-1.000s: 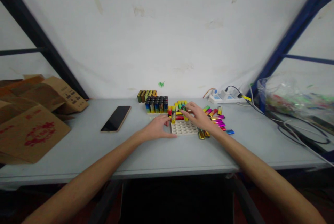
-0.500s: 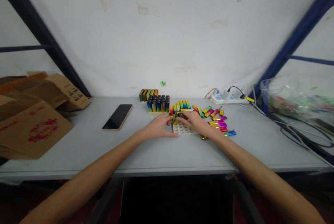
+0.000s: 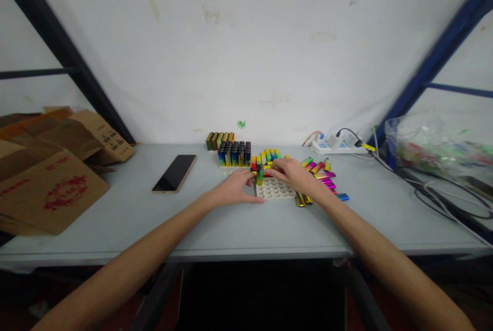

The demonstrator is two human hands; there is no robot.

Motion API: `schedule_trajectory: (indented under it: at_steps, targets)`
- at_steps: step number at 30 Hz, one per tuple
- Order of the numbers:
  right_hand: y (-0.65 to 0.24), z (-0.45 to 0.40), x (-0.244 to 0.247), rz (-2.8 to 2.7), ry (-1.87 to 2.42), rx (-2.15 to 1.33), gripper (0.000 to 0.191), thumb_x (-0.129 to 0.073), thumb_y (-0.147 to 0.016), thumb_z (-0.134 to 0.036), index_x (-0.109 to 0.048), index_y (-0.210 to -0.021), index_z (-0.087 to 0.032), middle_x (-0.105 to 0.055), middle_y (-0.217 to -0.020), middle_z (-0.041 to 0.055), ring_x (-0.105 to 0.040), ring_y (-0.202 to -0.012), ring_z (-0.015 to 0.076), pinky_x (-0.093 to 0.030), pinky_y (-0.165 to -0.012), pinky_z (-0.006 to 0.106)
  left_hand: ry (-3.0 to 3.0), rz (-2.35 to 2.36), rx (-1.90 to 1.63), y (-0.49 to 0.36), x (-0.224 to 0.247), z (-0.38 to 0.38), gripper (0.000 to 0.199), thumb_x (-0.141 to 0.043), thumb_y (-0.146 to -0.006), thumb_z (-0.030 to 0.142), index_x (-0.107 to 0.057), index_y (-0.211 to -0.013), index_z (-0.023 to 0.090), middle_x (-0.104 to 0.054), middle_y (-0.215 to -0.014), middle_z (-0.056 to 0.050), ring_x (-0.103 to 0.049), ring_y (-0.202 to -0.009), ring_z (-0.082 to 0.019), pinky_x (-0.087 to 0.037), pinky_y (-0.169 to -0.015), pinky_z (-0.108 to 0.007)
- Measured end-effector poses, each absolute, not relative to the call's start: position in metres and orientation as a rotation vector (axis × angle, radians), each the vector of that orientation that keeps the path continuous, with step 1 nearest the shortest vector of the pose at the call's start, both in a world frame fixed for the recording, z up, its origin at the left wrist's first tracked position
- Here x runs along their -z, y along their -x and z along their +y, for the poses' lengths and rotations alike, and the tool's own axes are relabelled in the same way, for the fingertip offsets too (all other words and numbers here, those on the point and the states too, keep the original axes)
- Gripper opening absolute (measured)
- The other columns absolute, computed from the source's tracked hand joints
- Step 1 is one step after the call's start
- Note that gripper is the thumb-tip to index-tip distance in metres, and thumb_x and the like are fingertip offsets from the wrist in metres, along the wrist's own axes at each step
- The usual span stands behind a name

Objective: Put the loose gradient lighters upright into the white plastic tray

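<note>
A white tray with rows of holes (image 3: 274, 188) lies on the table, with a green-yellow lighter (image 3: 260, 175) upright at its back left corner. At the tray's left edge is my left hand (image 3: 232, 188), thumb stretched along the front and fingers apart beside the upright lighter. My right hand (image 3: 293, 175) hovers over the tray's back right part, fingertips bent down near a red lighter (image 3: 269, 172); whether they grip it is hard to make out. Loose colourful lighters (image 3: 330, 185) lie to the right, and gold ones (image 3: 300, 200) beside the tray.
Filled blocks of upright lighters, dark-topped (image 3: 234, 154) and gold (image 3: 220, 140), stand behind. A phone (image 3: 174, 172) lies left, near cardboard boxes (image 3: 54, 192). A power strip (image 3: 339, 144), black cables (image 3: 435, 207) and a plastic bag (image 3: 435, 141) are at right.
The right hand has moved back from the tray's left corner, slightly right. The green-yellow lighter there now stands upright, free of the right fingers. The left hand has barely moved.
</note>
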State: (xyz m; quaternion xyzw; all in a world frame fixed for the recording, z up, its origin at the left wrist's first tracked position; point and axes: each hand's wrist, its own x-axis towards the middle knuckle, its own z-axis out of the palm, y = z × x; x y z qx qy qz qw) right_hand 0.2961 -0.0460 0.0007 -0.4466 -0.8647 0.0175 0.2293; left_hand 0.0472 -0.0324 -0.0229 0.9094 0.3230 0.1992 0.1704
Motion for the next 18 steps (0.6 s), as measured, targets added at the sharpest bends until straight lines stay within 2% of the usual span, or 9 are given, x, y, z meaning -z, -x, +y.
schedule_trajectory:
  at_steps: [4,8,13,18]
  targets:
    - [-0.336,-0.033,-0.005,-2.258,1.314,-0.05,0.035,-0.05,-0.105,-0.041,-0.069,-0.088,-0.017,-0.069,-0.078,0.0076,-0.061,-0.07,0.0203,-0.042,-0.07,0.031,-2.591,0.964,-0.529,-0.044,0.021,-0.031,0.059,-0.077,-0.068,0.073,-0.056,-0.082,0.021,-0.062,-0.087,-0.005,-0.06,-0.083,-0.026,-0.047,-0.075,-0.036]
    - [-0.363,-0.026,0.0,-2.266,1.282,-0.039,0.026,-0.055,-0.101,-0.035,-0.073,-0.1,-0.015,-0.071,-0.095,0.0123,-0.066,-0.085,0.0239,-0.05,-0.081,0.035,-2.594,0.969,-0.497,-0.038,0.019,-0.03,0.06,-0.076,-0.068,0.074,-0.055,-0.085,0.02,-0.062,-0.089,-0.006,-0.061,-0.083,-0.026,-0.047,-0.075,-0.036]
    - [-0.356,-0.02,0.015,-2.397,1.137,-0.034,0.027,-0.061,-0.099,-0.032,-0.073,-0.117,-0.017,-0.069,-0.113,0.0148,-0.065,-0.106,0.0274,-0.051,-0.097,0.042,-2.62,0.974,-0.467,-0.035,0.015,-0.032,0.059,-0.076,-0.069,0.071,-0.058,-0.09,0.019,-0.064,-0.094,-0.007,-0.062,-0.089,-0.028,-0.049,-0.081,-0.037]
    - [-0.334,-0.01,0.031,-2.474,1.213,0.068,0.025,-0.062,-0.098,-0.027,-0.073,-0.116,-0.014,-0.067,-0.11,0.0159,-0.063,-0.105,0.0279,-0.051,-0.097,0.041,-2.615,0.968,-0.465,-0.035,0.013,-0.034,0.058,-0.078,-0.069,0.068,-0.059,-0.091,0.019,-0.065,-0.095,-0.008,-0.063,-0.089,-0.028,-0.05,-0.082,-0.038]
